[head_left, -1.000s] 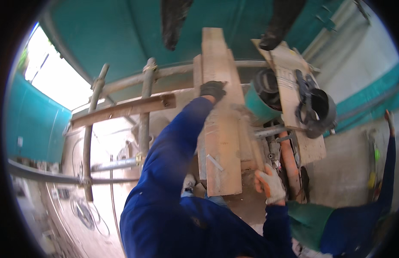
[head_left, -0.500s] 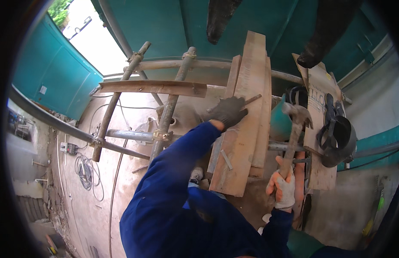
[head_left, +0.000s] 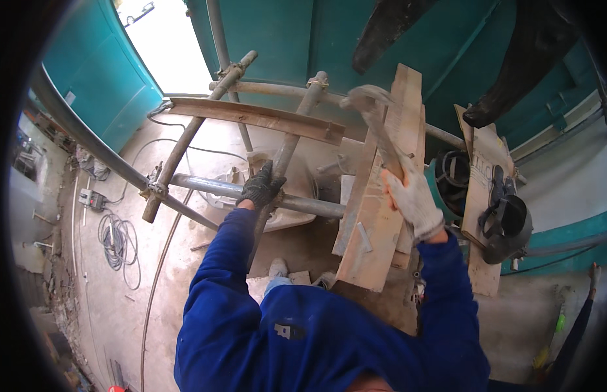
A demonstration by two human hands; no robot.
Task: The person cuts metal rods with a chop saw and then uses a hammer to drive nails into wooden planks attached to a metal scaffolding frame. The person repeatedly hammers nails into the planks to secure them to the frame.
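My left hand (head_left: 261,187), in a dark glove, is closed round a metal scaffold tube (head_left: 294,134) near a crossing with another pole. My right hand (head_left: 413,201), in a pale glove with orange showing at the fingers, grips the wooden handle of a claw hammer (head_left: 384,137). The hammer's head is raised over the planks and smeared by motion. A rusty steel angle bar (head_left: 254,120) lies across two scaffold tubes, beyond my left hand. Below the hammer, wooden planks (head_left: 364,268) are stacked side by side, with a small flat metal strip (head_left: 364,236) on top.
A dark face shield (head_left: 509,225) rests on a board (head_left: 481,196) at the right, beside a teal bucket (head_left: 441,189). Coiled cable (head_left: 117,245) and a grey electrical box (head_left: 91,199) lie on the floor at left. Dark objects (head_left: 519,65) hang in the upper right.
My left hand has let go of a short rusty rod on the planks and moved left onto the scaffold tube. My right hand has swung the hammer forward and left over the planks.
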